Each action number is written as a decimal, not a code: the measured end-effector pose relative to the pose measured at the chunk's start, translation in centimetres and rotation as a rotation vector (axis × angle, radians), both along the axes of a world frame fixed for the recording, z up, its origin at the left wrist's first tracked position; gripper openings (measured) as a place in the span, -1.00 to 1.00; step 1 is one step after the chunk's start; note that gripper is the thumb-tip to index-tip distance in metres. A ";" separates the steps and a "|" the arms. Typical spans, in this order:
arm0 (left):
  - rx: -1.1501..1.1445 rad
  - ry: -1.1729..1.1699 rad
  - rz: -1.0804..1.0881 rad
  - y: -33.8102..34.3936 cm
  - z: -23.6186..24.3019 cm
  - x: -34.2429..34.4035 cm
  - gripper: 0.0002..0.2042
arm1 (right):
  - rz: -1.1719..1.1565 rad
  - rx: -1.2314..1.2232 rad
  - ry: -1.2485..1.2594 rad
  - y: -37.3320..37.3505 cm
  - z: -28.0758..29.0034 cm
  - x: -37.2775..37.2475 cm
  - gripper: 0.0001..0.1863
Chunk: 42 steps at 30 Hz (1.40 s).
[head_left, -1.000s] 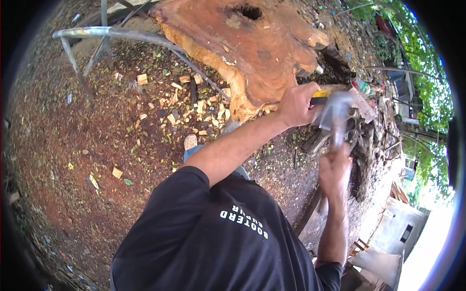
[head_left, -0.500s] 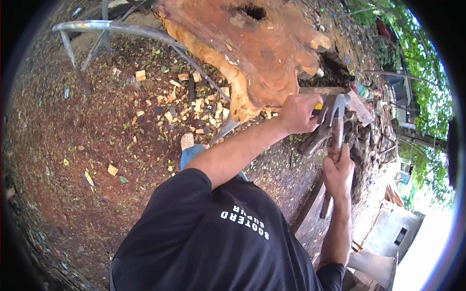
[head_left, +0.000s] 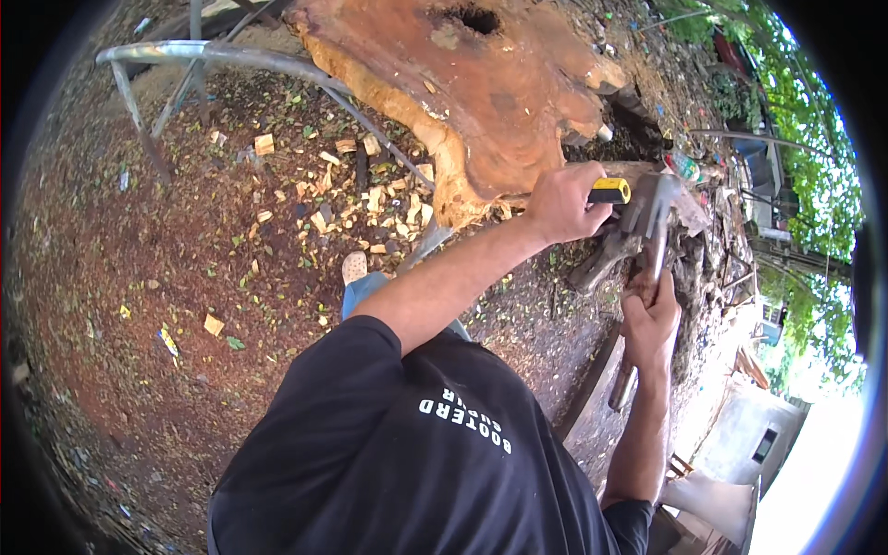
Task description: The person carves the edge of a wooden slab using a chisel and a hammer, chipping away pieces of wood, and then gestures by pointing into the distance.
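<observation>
The left hand [head_left: 566, 202], right of centre in the upper half of the frame, has its fingers closed around a tool with a yellow-and-black handle [head_left: 610, 191], most likely a chisel; only the butt end of that handle shows beyond the fist, and the working end is hidden behind the hand. The fist sits against the lower right edge of a large slab of reddish-orange wood [head_left: 472, 92], which fills the upper middle of the frame and has a dark hole near its top.

The right hand [head_left: 652, 319], lower and further right, has its fingers wrapped around the wooden shaft of a hammer [head_left: 647, 240]. The hammer's grey metal head is up at the level of the yellow handle end, just beside it; whether the two touch cannot be told, since the head is blurred. The lower end of the shaft sticks out below the hand.

The forearm of the left hand runs diagonally from the black shirt [head_left: 407, 453], which covers the lower middle of the frame, up to the slab. Beside the forearm, near the centre, a foot in a light shoe [head_left: 354, 266] rests on the ground.

The ground [head_left: 139, 305] on the left is reddish-brown dirt strewn with pale wood chips [head_left: 324, 199], thickest just left of the slab. A curved grey metal frame [head_left: 185, 54] arcs across the upper left. Green foliage [head_left: 805, 120] lines the right rim.
</observation>
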<state>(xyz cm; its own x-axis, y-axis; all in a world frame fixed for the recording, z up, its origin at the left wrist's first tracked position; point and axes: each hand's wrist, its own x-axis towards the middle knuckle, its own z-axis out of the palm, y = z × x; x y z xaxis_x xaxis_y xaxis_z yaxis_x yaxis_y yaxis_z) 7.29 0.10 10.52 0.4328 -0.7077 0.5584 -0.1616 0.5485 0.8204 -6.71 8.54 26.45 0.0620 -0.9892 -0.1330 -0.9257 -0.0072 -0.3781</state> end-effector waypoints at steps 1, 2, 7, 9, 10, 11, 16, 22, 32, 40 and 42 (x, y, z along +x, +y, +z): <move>-0.022 -0.020 -0.021 0.4 0.2 -0.1 -0.87 | -0.028 -0.061 -0.066 0.2 0.0 -0.3 -0.88; -0.041 -0.039 -0.042 1.2 0.3 -0.3 -0.88 | -0.057 -0.120 -0.132 0.5 0.0 -0.8 -0.89; 0.047 -0.435 -0.804 9.9 -2.8 -2.3 -0.78 | -0.190 -0.128 -0.433 2.1 -0.8 -2.7 -0.86; -0.003 -0.391 -0.739 10.5 -3.1 -2.8 -0.77 | -0.218 -0.103 -0.470 2.8 -1.2 -3.9 -0.84; -0.049 -0.344 -0.665 10.6 -2.5 -2.5 -0.76 | -0.237 -0.074 -0.504 3.1 -1.3 -4.4 -0.83; -0.058 -0.353 -0.692 10.3 -1.9 -2.2 -0.73 | -0.246 -0.067 -0.534 3.4 -1.5 -4.5 -0.83; -0.045 -0.415 -0.712 7.8 2.3 -1.9 -0.63 | -0.313 -0.057 -0.501 4.6 -3.3 -6.2 -0.82; -0.016 -0.634 -0.683 5.2 0.7 -3.7 -0.58 | -0.427 -0.035 -0.569 6.8 -6.2 -8.0 -0.78; -0.015 -0.911 -0.706 2.3 -4.7 -8.0 -0.64 | -0.703 0.025 -1.068 11.0 -12.2 -12.1 -0.80; -0.030 -1.015 -0.736 2.3 -7.0 -7.5 -0.65 | -0.811 0.067 -1.199 12.9 -18.3 -13.5 -0.78; -0.043 -1.032 -0.717 2.1 -7.6 -7.3 -0.65 | -0.805 0.050 -1.256 13.2 -19.7 -13.7 -0.79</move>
<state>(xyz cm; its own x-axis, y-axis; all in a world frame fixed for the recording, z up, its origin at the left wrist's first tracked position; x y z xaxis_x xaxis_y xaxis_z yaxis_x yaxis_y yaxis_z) 0.03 2.22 2.94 -0.6926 -0.5750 0.4356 -0.3709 0.8018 0.4686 -20.36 21.74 6.76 -0.3874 -0.8093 -0.4415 0.2466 0.3704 -0.8955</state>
